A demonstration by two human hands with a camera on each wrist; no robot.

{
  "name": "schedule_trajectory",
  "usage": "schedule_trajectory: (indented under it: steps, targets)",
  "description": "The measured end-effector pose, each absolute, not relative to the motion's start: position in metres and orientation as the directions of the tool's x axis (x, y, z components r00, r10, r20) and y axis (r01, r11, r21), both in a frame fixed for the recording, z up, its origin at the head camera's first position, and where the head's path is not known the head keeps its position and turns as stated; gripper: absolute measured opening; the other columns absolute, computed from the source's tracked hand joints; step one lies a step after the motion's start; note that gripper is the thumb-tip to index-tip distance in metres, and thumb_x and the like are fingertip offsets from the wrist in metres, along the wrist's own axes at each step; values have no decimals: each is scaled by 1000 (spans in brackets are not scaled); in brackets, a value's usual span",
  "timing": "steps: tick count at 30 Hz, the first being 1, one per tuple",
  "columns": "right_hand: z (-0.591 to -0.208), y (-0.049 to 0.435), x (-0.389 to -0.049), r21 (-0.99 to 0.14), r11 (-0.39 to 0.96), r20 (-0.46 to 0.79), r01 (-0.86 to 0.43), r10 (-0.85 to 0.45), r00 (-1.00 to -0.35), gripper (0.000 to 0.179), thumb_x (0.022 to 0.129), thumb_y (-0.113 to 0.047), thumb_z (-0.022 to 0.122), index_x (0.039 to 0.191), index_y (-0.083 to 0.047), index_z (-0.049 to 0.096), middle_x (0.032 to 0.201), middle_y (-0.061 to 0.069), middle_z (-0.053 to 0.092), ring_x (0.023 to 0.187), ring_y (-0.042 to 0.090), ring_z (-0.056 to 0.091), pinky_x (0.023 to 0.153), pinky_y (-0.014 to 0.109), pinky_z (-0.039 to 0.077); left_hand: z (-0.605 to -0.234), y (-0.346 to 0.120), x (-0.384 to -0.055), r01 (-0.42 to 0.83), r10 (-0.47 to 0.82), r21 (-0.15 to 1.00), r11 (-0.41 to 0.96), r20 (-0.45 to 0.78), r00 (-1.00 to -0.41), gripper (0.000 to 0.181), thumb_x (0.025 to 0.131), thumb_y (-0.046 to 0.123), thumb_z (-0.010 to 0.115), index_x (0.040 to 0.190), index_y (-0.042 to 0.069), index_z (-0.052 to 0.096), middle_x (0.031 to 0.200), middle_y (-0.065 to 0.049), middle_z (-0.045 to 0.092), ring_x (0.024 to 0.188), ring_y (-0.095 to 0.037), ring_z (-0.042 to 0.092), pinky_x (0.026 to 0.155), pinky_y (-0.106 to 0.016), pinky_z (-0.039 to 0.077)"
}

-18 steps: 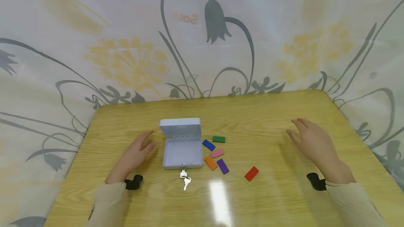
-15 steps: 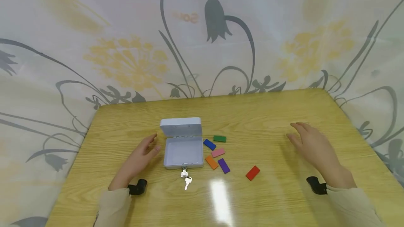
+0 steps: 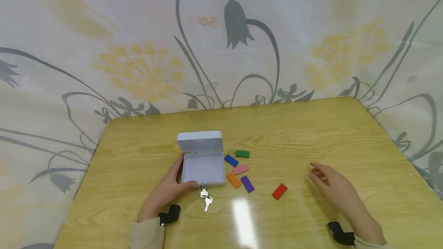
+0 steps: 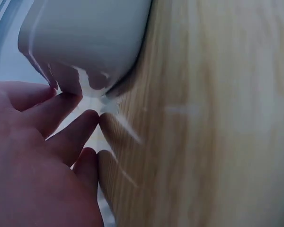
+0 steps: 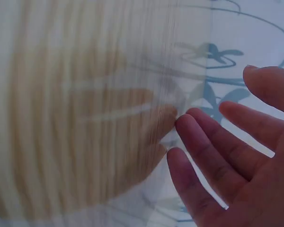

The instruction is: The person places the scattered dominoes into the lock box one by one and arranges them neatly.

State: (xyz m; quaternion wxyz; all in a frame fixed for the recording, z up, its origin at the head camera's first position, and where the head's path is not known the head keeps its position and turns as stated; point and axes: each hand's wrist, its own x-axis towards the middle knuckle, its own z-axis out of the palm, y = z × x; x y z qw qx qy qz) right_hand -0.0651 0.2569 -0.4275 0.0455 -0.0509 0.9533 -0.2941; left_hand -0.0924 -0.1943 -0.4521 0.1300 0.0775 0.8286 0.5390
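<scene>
A small white metal cash box [image 3: 203, 169] stands on the table with its lid [image 3: 200, 142] raised and its inside bare. My left hand [image 3: 168, 187] grips its left side, thumb along the front edge and fingers toward the back corner. In the left wrist view, fingertips [image 4: 66, 101] meet the box's underside corner. Two keys [image 3: 206, 198] hang at the front lock, one in it and one dangling onto the table. Over the table at right, my right hand [image 3: 333, 187] holds nothing, its fingers loosely bent; the right wrist view shows them spread.
Right of the box lie several flat wooden blocks: green [image 3: 242, 153], blue [image 3: 231, 160], pink [image 3: 240, 169], orange [image 3: 233, 180] and purple [image 3: 247, 184]. A red block [image 3: 279, 191] lies apart, nearer the right hand. Patterned fabric [image 3: 221, 68] rises behind the wooden table [image 3: 294, 137].
My left hand has moved right from beside the cash box and taken hold of its left side. My right hand has come lower, nearer the table's front.
</scene>
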Motion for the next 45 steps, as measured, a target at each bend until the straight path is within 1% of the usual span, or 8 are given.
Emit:
schedule_trajectory:
  steps: [4,10,17,25,31,35,39,45]
  targets:
    - [-433,243,-56,-633,774,-77,-24,-94,-993,50,93,-35,45,128,0,45,106,9,58,89,22,56,71,39,46,-457,-192,-93,8,279,942,334,-90,-956,105,68,25,78,143,31,5,144,-3,19,123,-25,30,99,-45,22]
    - [-439,222,-46,-688,724,-143,44,-76,-987,53,91,-41,46,128,-3,46,106,4,56,90,17,54,72,35,46,-461,-189,-92,69,231,926,371,-19,-973,110,62,27,82,144,28,8,141,-3,27,121,-23,32,98,-46,22]
    - [-445,201,-43,-637,771,-93,11,-63,-994,56,84,-45,56,123,-4,52,101,2,53,84,14,50,69,33,43,-464,-182,-90,74,149,866,495,0,-989,110,60,43,80,144,26,11,142,-3,28,125,-22,27,99,-45,21]
    - [-444,184,-45,-518,855,-105,7,-55,-993,59,71,-54,66,112,-12,59,99,2,52,81,15,47,65,32,38,-462,-182,-88,28,102,814,580,-38,-994,111,60,46,79,144,19,13,142,-5,27,124,-25,25,98,-48,21]
    - [-444,181,-43,-487,874,-92,-12,-64,-994,60,68,-58,65,108,-13,60,95,0,51,77,14,45,62,30,36,-461,-180,-92,19,102,790,613,-55,-993,111,59,50,77,144,20,13,143,-5,26,124,-25,23,98,-49,21]
    - [-444,182,-42,-470,881,-54,-51,-86,-995,59,65,-56,70,105,-13,61,93,0,52,76,14,46,60,29,36,-461,-179,-94,32,106,792,610,-42,-993,111,58,53,77,144,22,13,143,-3,26,125,-23,23,98,-47,21]
    - [-445,180,-44,-453,889,-44,-73,-105,-994,57,65,-49,73,106,-10,60,92,2,53,79,17,49,61,32,38,-462,-180,-94,39,112,789,614,-38,-993,111,58,53,76,144,22,13,143,-2,26,125,-22,24,99,-46,20]
    - [-448,172,-50,-460,883,-42,-93,-126,-991,58,66,-49,72,107,-10,59,94,3,54,83,20,50,64,39,40,-463,-183,-92,12,94,787,617,-59,-994,110,59,53,76,144,23,14,142,-3,27,123,-22,26,98,-47,22]
